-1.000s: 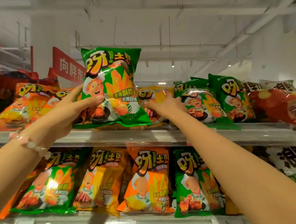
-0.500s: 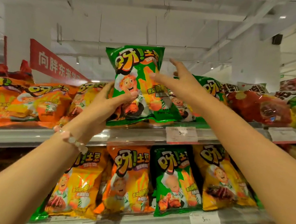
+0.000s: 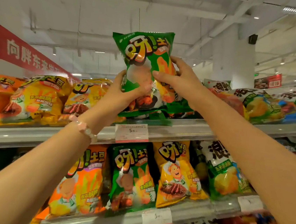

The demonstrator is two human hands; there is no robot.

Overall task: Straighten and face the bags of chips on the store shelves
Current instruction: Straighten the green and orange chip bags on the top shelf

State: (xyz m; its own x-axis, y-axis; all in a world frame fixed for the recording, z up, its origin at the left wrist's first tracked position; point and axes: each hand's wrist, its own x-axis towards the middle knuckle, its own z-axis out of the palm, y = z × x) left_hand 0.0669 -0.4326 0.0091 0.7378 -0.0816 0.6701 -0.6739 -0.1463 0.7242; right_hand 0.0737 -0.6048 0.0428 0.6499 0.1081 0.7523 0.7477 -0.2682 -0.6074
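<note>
both hands (image 3: 180, 78) grip glossy, puffy green bag (image 3: 145, 57) upright.

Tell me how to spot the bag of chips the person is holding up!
Find the top metal shelf with its white price tag. Just above that tag, the left hand and right hand grip a shiny green chip bag. It is the only bag standing upright, sticking up above the orange and yellow bags lying back on that shelf.
</note>
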